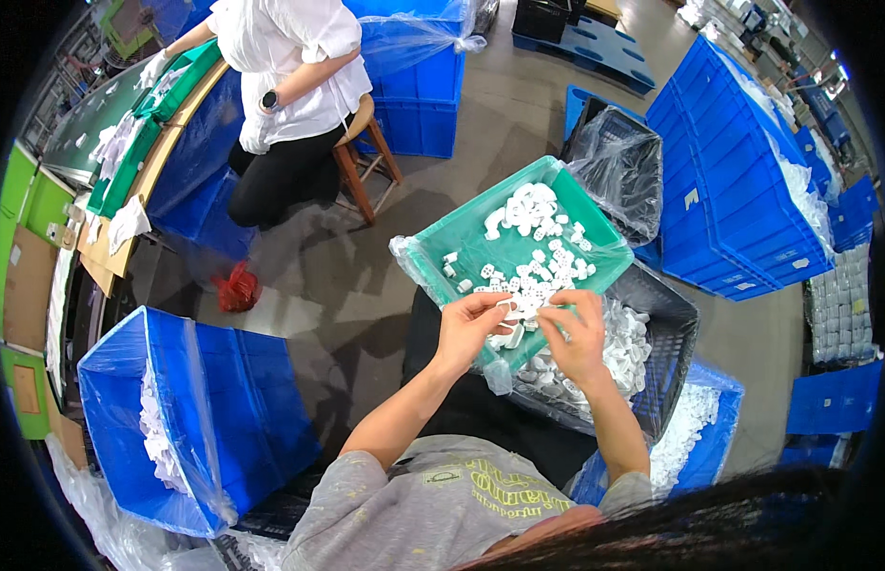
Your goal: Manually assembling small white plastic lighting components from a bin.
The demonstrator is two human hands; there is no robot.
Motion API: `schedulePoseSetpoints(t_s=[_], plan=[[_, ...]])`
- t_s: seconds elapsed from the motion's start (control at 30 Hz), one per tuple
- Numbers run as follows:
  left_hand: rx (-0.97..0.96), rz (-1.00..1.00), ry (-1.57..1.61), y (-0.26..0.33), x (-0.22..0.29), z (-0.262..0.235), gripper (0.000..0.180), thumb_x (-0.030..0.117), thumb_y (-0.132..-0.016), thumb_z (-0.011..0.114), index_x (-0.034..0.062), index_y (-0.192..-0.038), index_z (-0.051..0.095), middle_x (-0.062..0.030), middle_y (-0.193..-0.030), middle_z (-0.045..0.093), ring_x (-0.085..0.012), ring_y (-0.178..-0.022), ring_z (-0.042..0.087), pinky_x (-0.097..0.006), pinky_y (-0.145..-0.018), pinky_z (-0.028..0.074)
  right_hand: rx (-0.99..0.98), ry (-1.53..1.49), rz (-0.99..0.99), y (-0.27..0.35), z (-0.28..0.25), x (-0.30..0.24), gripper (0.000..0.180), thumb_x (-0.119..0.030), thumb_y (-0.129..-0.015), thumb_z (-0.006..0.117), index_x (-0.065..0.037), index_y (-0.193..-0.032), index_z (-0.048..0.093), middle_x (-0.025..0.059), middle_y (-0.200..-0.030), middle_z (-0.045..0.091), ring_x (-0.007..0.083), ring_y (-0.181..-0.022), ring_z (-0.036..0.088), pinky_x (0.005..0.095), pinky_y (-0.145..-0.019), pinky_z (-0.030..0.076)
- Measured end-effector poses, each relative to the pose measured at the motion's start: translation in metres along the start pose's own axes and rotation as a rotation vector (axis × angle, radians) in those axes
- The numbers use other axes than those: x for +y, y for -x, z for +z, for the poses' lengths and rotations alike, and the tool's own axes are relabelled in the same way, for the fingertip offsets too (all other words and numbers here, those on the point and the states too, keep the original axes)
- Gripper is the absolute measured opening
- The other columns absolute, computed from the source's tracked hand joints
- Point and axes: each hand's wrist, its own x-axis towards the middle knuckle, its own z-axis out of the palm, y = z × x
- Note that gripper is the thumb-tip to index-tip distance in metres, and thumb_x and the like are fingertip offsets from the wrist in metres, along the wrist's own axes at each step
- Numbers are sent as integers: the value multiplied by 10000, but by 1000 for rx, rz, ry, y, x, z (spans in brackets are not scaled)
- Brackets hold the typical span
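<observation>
Both my hands are over the near side of a green tray (pixel 433 246) lined with clear plastic. Small white plastic pieces (pixel 536 273), some blocky with holes, lie scattered in it, with a pile of rounded white pieces (pixel 528 206) toward its far side. My left hand (pixel 469 328) has its fingers closed in a pinch on a small white plastic part. My right hand (pixel 576 335), also pinching, meets the left at white plastic between the fingertips. Whether both grip one same part is too small to tell.
Under the tray's right side stands a black crate (pixel 676 328) holding more white parts. Blue bins (pixel 224 409) stand left and right (pixel 718 190). A person (pixel 290 76) in white sits on a wooden stool (pixel 364 157) at a bench. A red bag (pixel 238 287) lies on the floor.
</observation>
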Motion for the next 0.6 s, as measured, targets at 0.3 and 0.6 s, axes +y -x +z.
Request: schedulePoseSetpoints(t_s=[0.3, 0.6], plan=[[183, -66, -65, 9, -5, -37, 177, 45, -779, 607, -45, -931, 612, -117, -850, 639, -170, -697, 618, -268, -604, 515, -124, -82, 348, 9, 32, 45, 89, -54, -689, 655, -68, -770, 622, 65, -783, 556, 236, -789, 536, 335, -703, 405], [272, -1, 13, 6, -1, -55, 151, 44, -778, 607, -44, -901, 609, -116, -829, 635, -148, -665, 604, -261, -588, 510, -631, 234, 381, -31, 132, 79, 206, -228, -693, 663, -89, -844, 643, 84, -855, 591, 267, -883, 551, 378, -769, 410]])
